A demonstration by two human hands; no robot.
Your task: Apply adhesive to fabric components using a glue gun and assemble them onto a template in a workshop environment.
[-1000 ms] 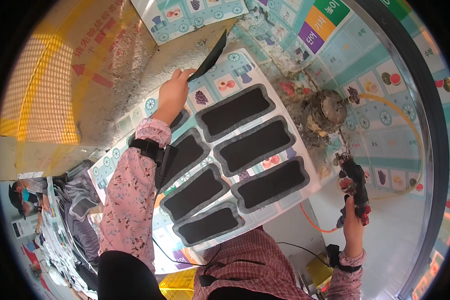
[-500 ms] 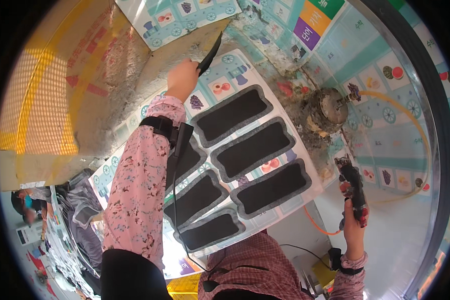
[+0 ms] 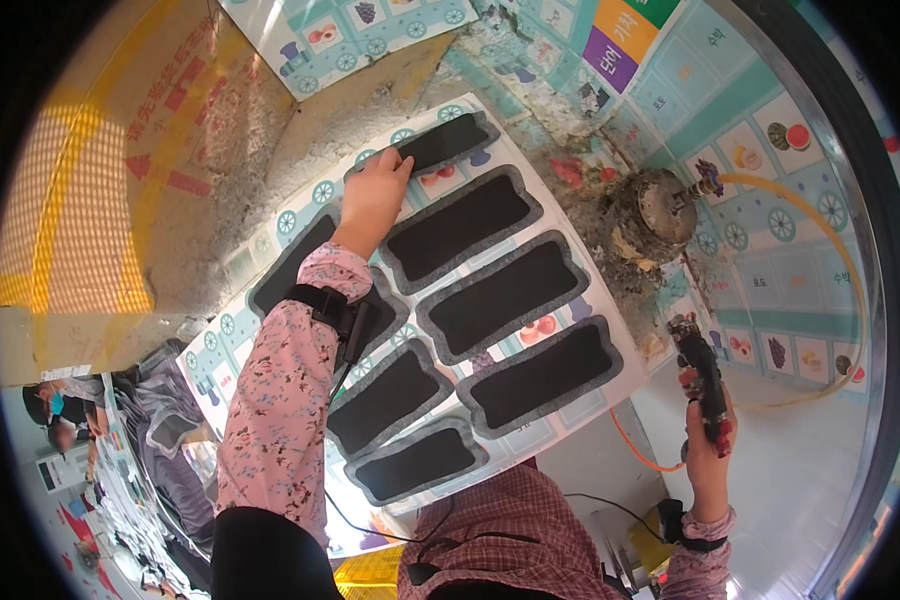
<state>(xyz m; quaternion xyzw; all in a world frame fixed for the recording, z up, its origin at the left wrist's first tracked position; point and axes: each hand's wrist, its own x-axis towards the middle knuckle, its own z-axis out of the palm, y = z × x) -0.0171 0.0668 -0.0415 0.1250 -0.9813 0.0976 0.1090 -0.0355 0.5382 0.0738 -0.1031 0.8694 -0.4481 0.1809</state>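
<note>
Left hand pressing a black pad onto the board, right hand gripping a spray gun.

I'm seeing the black pad (image 3: 440, 143) lying at the far top edge of the white patterned board (image 3: 610, 395), with my left hand (image 3: 372, 195) touching its near end, fingers laid on it, not wrapped around. Six more dark pads (image 3: 457, 225) are sitting in rows on the board. My right hand (image 3: 708, 440) is clenching a spray gun (image 3: 700, 372), well apart off the right edge, orange hose (image 3: 638, 452) trailing. A crusted pot (image 3: 655, 212) is standing on the surface just beyond.
</note>
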